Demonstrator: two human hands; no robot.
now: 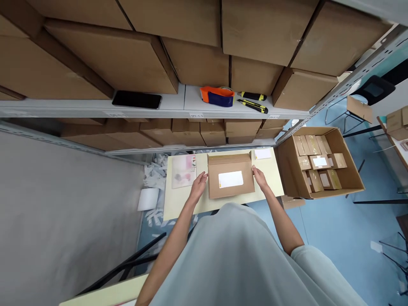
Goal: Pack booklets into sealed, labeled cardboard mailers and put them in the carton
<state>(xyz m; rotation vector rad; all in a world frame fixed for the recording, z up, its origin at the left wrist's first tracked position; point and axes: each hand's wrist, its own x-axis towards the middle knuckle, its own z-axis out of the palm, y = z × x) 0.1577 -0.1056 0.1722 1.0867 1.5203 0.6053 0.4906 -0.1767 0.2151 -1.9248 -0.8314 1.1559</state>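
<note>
A small flat cardboard box [214, 187] rests on the pale yellow table [277, 178] in front of me. A white label [231, 179] with a bit of yellow at one corner lies on its brown face. Along the far side, a narrow strip of cardboard stands up like a flap. My left hand [199, 185] grips the box's left edge with bent fingers. At the opposite edge, near the far right corner, my right hand [260, 177] pinches the cardboard. Some fingertips are hidden behind the sides.
A pink-printed sheet [184, 171] and a white label stack [263, 154] flank the box. To the right stands a large carton [283, 170] of small boxes. The shelf above holds a phone [137, 100], tape dispenser [217, 97] and utility knives [253, 105]. Paper scraps [156, 174] litter the left.
</note>
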